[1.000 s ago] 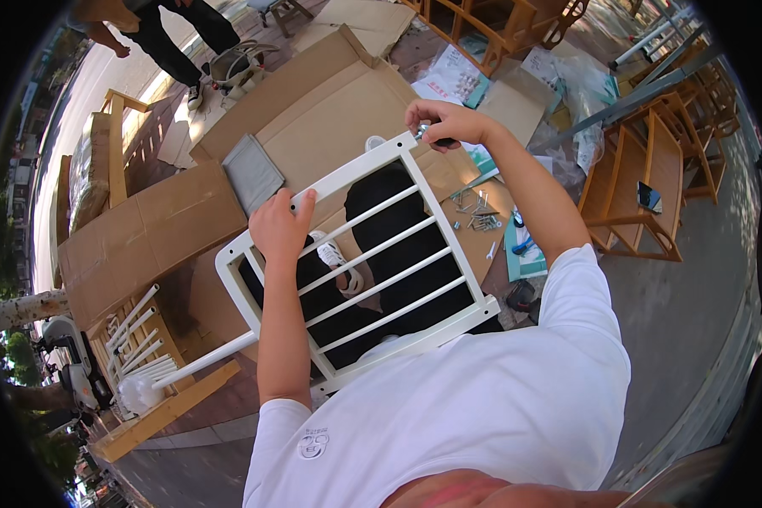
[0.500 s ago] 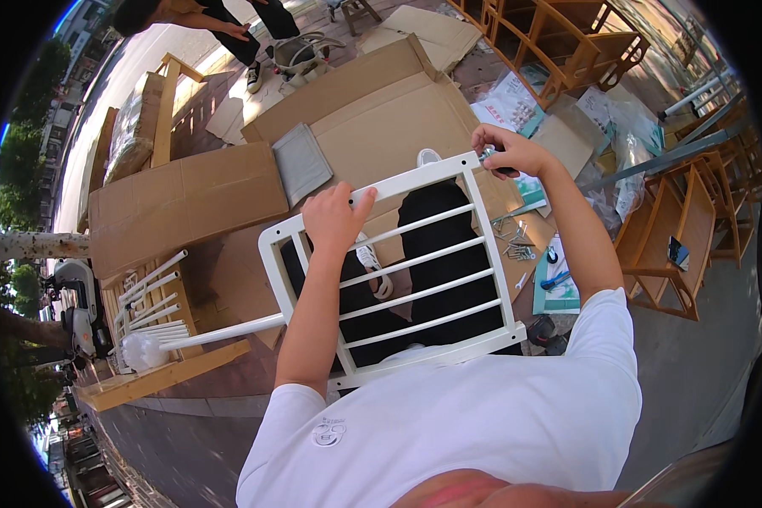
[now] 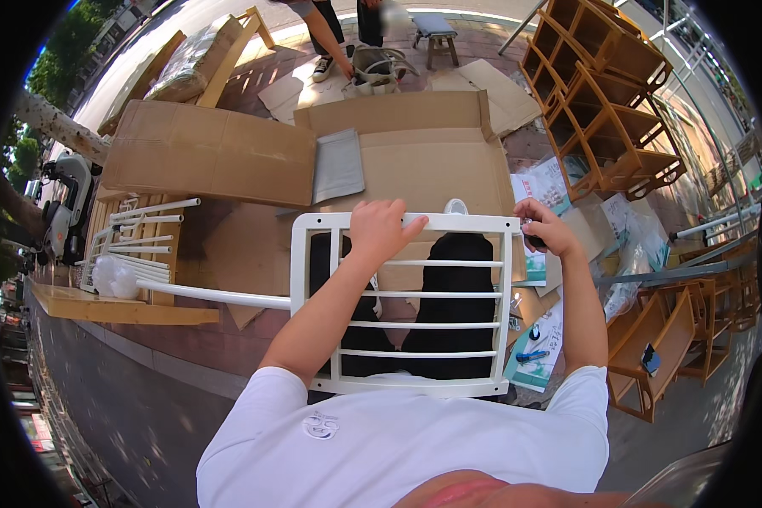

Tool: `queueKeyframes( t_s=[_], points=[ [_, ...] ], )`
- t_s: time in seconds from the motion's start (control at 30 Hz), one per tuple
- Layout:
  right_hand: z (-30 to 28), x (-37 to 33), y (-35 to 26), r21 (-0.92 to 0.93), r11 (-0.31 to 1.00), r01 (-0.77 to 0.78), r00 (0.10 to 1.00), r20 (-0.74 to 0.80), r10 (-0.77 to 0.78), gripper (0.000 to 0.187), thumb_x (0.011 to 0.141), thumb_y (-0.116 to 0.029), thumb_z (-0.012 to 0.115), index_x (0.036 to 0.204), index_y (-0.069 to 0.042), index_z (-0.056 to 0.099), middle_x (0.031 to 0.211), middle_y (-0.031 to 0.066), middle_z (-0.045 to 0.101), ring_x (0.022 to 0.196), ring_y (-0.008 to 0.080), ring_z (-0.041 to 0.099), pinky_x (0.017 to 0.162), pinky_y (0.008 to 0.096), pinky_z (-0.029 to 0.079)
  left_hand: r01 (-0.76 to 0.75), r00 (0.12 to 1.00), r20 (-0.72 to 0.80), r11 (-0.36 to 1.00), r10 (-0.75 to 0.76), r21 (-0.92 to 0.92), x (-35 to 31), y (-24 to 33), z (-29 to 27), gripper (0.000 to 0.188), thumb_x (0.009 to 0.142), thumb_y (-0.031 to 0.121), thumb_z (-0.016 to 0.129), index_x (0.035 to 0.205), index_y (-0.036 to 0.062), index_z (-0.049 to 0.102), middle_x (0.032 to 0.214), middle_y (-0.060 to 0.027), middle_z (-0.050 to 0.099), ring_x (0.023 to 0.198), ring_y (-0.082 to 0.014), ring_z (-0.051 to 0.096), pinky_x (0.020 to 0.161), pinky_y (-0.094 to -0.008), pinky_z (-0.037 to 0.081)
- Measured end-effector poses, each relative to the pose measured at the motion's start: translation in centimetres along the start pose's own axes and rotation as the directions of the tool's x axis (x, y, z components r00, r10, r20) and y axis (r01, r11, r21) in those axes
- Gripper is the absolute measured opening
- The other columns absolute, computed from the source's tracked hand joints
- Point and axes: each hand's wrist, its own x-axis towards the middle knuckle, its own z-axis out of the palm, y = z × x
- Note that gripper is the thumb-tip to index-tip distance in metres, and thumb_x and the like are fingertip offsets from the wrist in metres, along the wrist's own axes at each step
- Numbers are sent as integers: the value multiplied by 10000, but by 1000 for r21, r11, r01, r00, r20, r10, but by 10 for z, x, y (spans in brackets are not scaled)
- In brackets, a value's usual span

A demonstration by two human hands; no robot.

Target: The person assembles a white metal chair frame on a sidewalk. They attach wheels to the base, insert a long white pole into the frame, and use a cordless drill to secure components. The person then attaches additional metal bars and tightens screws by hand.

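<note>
A white barred panel with rounded corners and several crossbars rests over my lap. My left hand is closed over its far rail, left of the middle, with the thumb lying along the rail. At the far right corner, beside a dark screw hole, my right hand is closed in a pinch on a small item with a dark part; the fingers hide most of it. A long white tube runs left from behind the panel, with clear plastic wrap near its far end.
Flattened cardboard and a large carton lie ahead. Blue-handled cutter and printed sheets lie at right, near stacked brown wooden racks. White tubes sit at left. Another person reaches to a bag.
My view has turned, so the panel now looks level rather than tilted. Both hands keep their places on it. The other person has bent down, a hand now at the bag.
</note>
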Motion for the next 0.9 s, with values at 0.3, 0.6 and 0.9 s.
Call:
queueKeyframes(
  t_s=[0.3,0.6,0.9],
  points=[
    [9,1,-15,-71,997,-36,999,-30,34,264,921,-115,526,1180,-65,547,821,43,593,481,135,580,358,248,370,8,1000,2,1000,-8,-10,-3,-4,-1,510,899,594,633,816,97,706,710,-88,689,731,-272,670,782,-421,468],
    [7,6,-19,-53,985,-164,986,-43,162,323,885,-96,585,1201,-58,528,907,70,580,516,155,596,368,251,380,49,995,83,999,-47,-19,-2,-2,-7,509,912,592,620,827,97,700,734,-76,685,760,-259,667,779,-412,451],
    [7,4,-17,-6,997,-73,997,-15,73,306,892,-92,566,1190,-36,534,853,79,589,513,195,602,437,306,456,-7,999,-42,999,5,-51,-2,-5,2,495,898,570,643,755,96,671,712,-61,664,739,-252,656,763,-410,445]
  ],
)
